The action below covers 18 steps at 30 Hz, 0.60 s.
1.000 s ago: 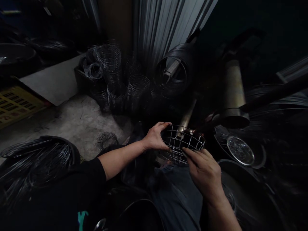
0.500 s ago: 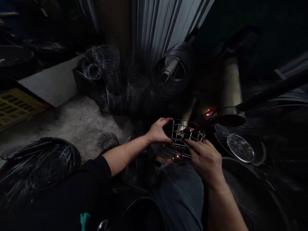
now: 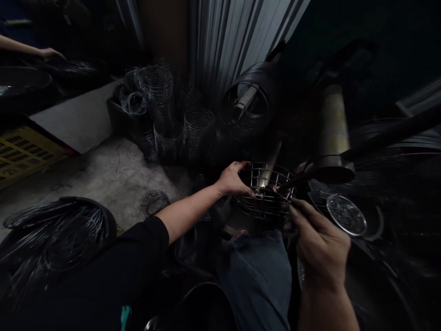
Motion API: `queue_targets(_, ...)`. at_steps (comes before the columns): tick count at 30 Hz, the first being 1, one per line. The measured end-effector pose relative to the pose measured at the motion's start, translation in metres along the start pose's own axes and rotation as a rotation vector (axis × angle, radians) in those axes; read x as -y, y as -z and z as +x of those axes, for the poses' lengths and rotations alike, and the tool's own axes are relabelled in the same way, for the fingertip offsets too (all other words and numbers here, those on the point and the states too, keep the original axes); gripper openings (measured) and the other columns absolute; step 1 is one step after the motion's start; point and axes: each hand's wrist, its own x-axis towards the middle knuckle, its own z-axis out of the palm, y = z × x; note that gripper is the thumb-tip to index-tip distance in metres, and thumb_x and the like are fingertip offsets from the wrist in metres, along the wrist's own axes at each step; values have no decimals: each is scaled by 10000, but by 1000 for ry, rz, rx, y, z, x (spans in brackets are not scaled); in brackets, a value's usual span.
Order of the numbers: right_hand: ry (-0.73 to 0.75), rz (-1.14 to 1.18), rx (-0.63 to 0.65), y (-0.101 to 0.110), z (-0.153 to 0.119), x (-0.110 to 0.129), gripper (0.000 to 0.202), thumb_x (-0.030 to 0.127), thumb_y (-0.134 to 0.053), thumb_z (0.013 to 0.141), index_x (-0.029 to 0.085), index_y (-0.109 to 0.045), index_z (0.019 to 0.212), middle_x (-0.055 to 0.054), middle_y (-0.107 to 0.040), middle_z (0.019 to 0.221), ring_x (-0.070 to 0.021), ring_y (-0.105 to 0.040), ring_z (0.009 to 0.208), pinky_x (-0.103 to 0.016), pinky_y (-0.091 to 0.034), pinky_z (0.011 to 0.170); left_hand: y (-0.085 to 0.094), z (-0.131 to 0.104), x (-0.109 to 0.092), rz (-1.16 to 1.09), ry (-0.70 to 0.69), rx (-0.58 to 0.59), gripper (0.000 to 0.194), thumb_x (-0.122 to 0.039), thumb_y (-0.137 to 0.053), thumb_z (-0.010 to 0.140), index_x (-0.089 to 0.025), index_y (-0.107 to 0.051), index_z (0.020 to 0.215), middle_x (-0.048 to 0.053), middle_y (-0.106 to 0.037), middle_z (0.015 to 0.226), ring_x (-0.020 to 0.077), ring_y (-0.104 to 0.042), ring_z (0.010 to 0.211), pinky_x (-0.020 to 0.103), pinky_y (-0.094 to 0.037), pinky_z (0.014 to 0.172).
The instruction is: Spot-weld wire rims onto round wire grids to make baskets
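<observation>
A round wire basket (image 3: 269, 200) of dark rings and crossing wires sits in front of me, around a pale metal rod (image 3: 266, 174) that sticks into it. My left hand (image 3: 234, 180) grips its left side, thumb and fingers on the wires. Close by the basket's right edge is my right hand (image 3: 319, 239), its fingers pinched together. Whatever they hold is too dark to make out. A dark bar (image 3: 299, 177) from the thick metal cylinder (image 3: 335, 133) reaches over the basket's right part.
Stacked wire cylinders (image 3: 198, 131) stand behind, beside a wire coil (image 3: 253, 99). A tub of bent wires (image 3: 69, 234) is at left, and a yellow crate (image 3: 29, 149) beyond it. A round mesh piece (image 3: 346, 214) lies at right. Another person's hand (image 3: 51, 54) shows at upper left.
My right hand has drawn back from the basket toward the lower right. The orange sparks are gone. The basket sits slightly higher in view. Another person's arm has come in at upper left.
</observation>
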Motion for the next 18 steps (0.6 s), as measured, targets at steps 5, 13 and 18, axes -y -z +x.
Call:
queue_targets(5, -165, 130, 429, 8, -18, -15, 621, 308, -802, 661, 227, -591, 1239, -68, -674, 998, -177, -652, 784, -281, -546, 677, 3, 4, 8, -56, -2, 9, 1135, -341, -888, 326, -167, -443, 1355, 109, -494, 1273, 281, -517, 1146, 408, -414, 1026)
queue_targets(13, 480, -477, 445, 3, -43, -13, 367, 434, -575, 872, 146, -686, 1070, -117, -700, 971, -233, -679, 872, -295, -571, 689, -23, -30, 64, -588, 240, 91, 1300, -279, -897, 310, -206, -259, 1440, 162, -457, 1352, 301, -460, 1217, 484, -480, 924)
queue_targets(18, 721, -480, 491, -2, -50, 32, 284, 354, -504, 932, 163, -711, 972, -64, -724, 860, -193, -693, 775, -255, -566, 656, -9, -43, 51, -570, 184, 47, 1143, -228, -900, 261, -130, -449, 1307, 150, -524, 1254, 290, -504, 1150, 454, -482, 926)
